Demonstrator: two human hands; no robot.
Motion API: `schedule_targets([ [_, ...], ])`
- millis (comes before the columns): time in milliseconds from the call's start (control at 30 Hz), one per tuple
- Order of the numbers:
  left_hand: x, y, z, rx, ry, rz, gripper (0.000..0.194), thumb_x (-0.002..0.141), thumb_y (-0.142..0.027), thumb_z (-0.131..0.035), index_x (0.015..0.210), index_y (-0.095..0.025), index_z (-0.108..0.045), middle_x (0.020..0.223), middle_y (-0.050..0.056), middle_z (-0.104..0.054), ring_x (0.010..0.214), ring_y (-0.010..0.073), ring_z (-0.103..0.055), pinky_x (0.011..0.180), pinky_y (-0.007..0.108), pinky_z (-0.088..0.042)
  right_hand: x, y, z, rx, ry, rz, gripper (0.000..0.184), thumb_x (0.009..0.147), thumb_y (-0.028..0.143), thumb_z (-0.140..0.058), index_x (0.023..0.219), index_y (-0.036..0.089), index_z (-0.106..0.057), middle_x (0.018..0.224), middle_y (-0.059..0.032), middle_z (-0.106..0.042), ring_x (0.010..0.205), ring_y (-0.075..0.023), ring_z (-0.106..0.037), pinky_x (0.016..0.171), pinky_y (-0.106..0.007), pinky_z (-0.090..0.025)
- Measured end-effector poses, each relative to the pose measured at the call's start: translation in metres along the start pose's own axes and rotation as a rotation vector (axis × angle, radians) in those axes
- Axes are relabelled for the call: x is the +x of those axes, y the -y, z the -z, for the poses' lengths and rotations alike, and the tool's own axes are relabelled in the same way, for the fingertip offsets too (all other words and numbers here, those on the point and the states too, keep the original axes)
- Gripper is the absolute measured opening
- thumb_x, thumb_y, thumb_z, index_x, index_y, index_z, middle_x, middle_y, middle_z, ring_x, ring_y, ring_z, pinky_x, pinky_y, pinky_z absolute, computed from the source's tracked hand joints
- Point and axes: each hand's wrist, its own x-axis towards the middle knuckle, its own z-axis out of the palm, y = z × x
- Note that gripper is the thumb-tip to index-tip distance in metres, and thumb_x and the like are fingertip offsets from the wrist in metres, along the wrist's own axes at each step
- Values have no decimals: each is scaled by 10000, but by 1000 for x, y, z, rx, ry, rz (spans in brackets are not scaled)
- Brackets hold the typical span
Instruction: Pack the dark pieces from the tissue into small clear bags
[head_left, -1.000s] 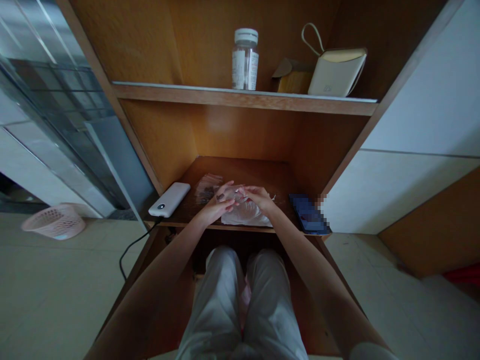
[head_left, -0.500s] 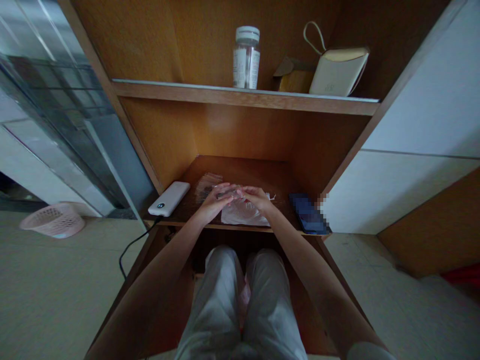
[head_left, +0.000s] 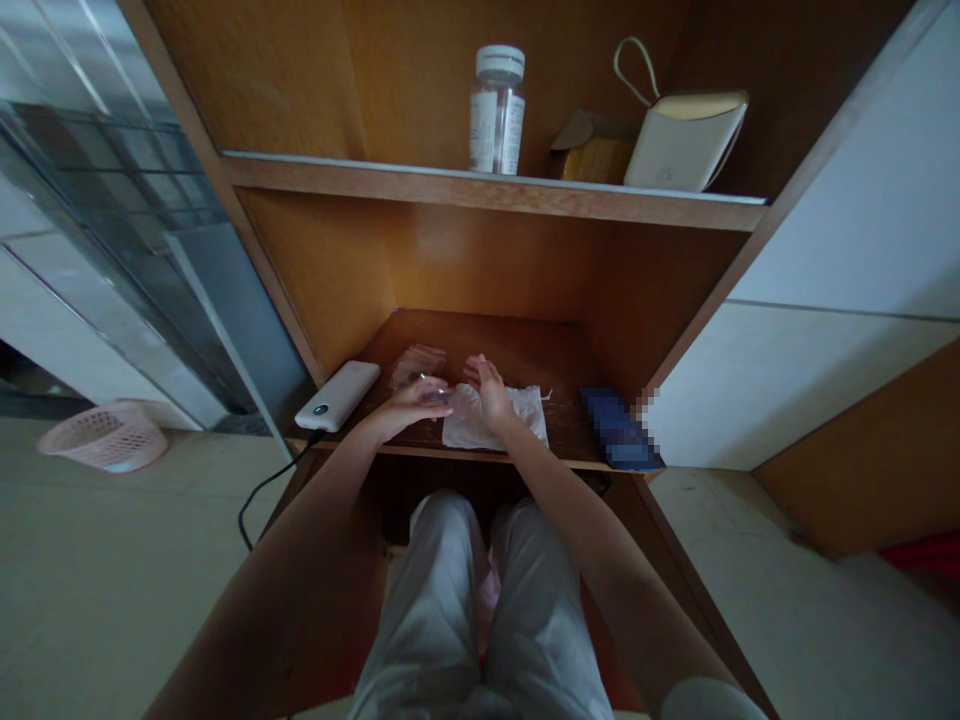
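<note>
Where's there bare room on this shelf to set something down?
Bare desk shelf lies behind the white sheet and between that sheet and the phone. Crowded on the left: the power bank, clear plastic bag and left hand.

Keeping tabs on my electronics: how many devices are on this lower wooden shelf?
2: a white rounded power bank at the left, and a flat dark-blue phone, blurred, at the right. Anything small could be hidden.

Left of the wooden shelf unit (head_left: 480,188), a pink plastic basket (head_left: 103,437) sits on the pale tiled floor (head_left: 135,600).
</note>
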Motion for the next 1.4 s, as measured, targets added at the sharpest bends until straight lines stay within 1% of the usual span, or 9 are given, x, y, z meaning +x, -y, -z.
schedule_targets([
  [133, 7, 1, 2, 77, 12, -15, 486, 564, -241, -792, 986, -174, -561, 1023, 57, -629, 904, 180, -602, 782, 330, -471, -4, -20, -4, -40, 17, 43, 385, 799, 583, -464, 886, 243, -623, 1032, -45, -662, 941, -174, -614, 865, -361, -451],
  [233, 13, -1, 3, 110, 19, -3, 505, 530, -245, -807, 967, -172, -563, 1012, 59, -615, 897, 187, -598, 790, 352, -474, -7, -25, -1, -51, 32, 67, 408, 798, 606, -450, 876, 249, -631, 995, -45, -670, 921, -179, -621, 873, -375, -444],
  [433, 14, -10, 7, 186, 32, 26, 501, 524, -268, -804, 959, -175, -573, 1040, 70, -596, 969, 222, -578, 817, 381, -467, -7, -21, -2, -2, 20, 51, 414, 802, 601, -438, 871, 236, -619, 968, -57, -671, 895, -184, -629, 861, -381, -457],
  [567, 13, -17, 10, 263, 26, 25, 504, 548, -294, -792, 991, -184, -580, 1063, 74, -591, 1017, 240, -564, 836, 380, -456, -10, -16, -3, 36, 17, 7, 397, 830, 568, -412, 905, 229, -605, 1022, -60, -663, 909, -177, -627, 853, -363, -469],
  [733, 11, -23, 11, 250, 58, 43, 506, 561, -301, -779, 1003, -184, -565, 1077, 78, -591, 1049, 244, -555, 840, 386, -458, -12, -11, -3, 43, -2, -37, 383, 839, 549, -413, 917, 221, -596, 1058, -62, -653, 921, -176, -624, 846, -345, -474],
  [933, 10, -30, 4, 218, 82, 79, 507, 548, -284, -787, 982, -176, -546, 1040, 66, -590, 1012, 236, -569, 798, 362, -473, -13, -7, -4, 101, -32, 0, 313, 854, 481, -416, 886, 217, -581, 1011, -58, -647, 890, -169, -628, 824, -327, -473],
  [1167, 15, -29, 6, 178, 90, 35, 494, 536, -228, -802, 967, -186, -565, 1021, 58, -615, 918, 199, -613, 762, 329, -487, -14, -5, -3, 49, -69, 75, 345, 844, 504, -397, 838, 207, -572, 950, -57, -644, 850, -174, -622, 798, -332, -471],
  [1300, 17, -34, 5, 113, 36, -32, 518, 558, -239, -799, 1014, -175, -561, 1043, 81, -639, 884, 197, -628, 702, 305, -499, -14, -5, -3, 28, -112, 124, 260, 826, 464, -427, 814, 225, -527, 910, -39, -627, 853, -169, -615, 792, -324, -476],
  [1400, 22, -35, -4, 46, -88, -81, 525, 610, -264, -770, 1067, -171, -530, 1105, 104, -631, 915, 208, -630, 692, 302, -506, -14, -5, -2, 16, -156, 159, 181, 804, 416, -462, 788, 236, -484, 866, -17, -615, 846, -164, -606, 796, -325, -476],
])
